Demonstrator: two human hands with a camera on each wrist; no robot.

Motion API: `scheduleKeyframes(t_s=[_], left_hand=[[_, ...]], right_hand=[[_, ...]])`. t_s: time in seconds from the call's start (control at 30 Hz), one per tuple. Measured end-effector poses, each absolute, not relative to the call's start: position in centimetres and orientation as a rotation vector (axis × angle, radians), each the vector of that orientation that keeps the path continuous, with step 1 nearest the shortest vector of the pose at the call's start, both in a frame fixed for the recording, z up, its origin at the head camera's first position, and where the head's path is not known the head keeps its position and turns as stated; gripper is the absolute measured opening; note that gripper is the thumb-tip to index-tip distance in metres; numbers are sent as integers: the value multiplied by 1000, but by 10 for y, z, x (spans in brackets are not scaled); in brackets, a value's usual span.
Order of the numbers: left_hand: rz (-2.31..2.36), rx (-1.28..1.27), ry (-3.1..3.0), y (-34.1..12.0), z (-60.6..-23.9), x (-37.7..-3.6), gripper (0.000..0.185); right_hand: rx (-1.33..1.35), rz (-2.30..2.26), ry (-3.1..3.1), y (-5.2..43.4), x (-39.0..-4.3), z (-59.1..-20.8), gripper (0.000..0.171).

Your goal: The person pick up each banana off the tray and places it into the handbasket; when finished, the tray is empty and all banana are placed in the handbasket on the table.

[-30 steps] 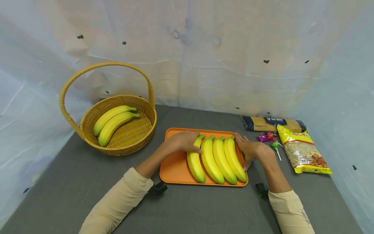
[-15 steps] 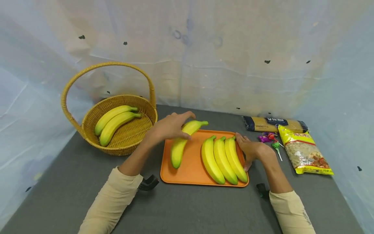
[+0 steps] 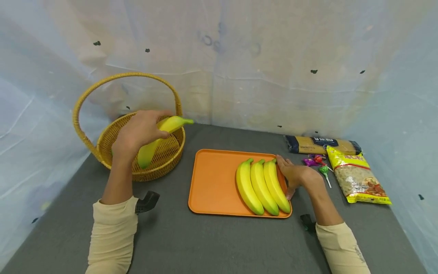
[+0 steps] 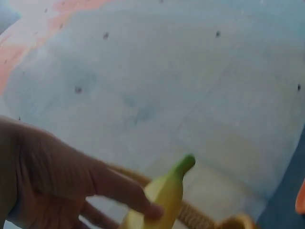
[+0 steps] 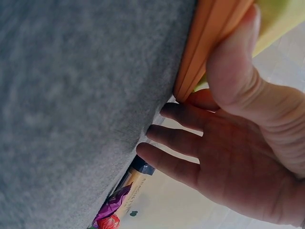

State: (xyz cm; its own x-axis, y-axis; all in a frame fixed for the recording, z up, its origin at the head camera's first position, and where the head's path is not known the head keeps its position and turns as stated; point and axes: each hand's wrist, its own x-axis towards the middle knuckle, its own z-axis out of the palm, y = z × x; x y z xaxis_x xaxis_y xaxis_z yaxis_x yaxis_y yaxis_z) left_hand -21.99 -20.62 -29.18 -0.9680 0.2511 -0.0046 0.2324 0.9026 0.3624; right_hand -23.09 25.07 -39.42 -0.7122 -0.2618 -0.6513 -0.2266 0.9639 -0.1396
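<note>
My left hand (image 3: 138, 131) grips a yellow banana (image 3: 173, 123) with a green stem, thumb on the near side. The banana overlaps the round wicker basket (image 3: 155, 174) in the head view, its stem pointing right. In the left wrist view the thumb lies across the banana (image 4: 164, 195). An orange tray (image 3: 212, 182) bears three bananas (image 3: 263, 188) side by side at its right end. My right hand (image 3: 297, 176) rests at the tray's right edge. In the right wrist view its thumb lies along the tray's rim (image 5: 202, 43), the other fingers (image 5: 174, 138) nearly straight.
The basket's tall arched handle (image 3: 128, 74) rises above it. To the right lie a spaghetti pack (image 3: 321, 145), purple-wrapped sweets (image 3: 310, 162), a green lollipop (image 3: 324, 170) and a yellow-trimmed bag (image 3: 356, 177). Pale sheeting (image 3: 239, 87) hangs behind the grey table (image 3: 219, 243).
My left hand has lifted one banana from the tray and carried it left to the basket. The right hand stays at the tray's right edge; the other three bananas lie as before.
</note>
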Motion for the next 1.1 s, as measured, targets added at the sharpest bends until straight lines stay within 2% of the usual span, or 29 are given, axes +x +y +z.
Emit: scheduleKeyframes(t_s=[0.23, 0.57, 0.73, 1.1], left_hand=[[458, 130, 2885, -237, -318, -243, 60], [391, 46, 2807, -250, -358, -262, 56], [421, 14, 2844, -248, -364, -263, 33], [405, 77, 2874, -254, -365, -266, 42]], right_hand=[[-334, -80, 2383, 253, -232, -394, 147], [-320, -67, 2383, 250, -232, -396, 147], [-326, -66, 2385, 250, -232, -396, 148], [-330, -98, 2382, 250, -231, -395, 146]])
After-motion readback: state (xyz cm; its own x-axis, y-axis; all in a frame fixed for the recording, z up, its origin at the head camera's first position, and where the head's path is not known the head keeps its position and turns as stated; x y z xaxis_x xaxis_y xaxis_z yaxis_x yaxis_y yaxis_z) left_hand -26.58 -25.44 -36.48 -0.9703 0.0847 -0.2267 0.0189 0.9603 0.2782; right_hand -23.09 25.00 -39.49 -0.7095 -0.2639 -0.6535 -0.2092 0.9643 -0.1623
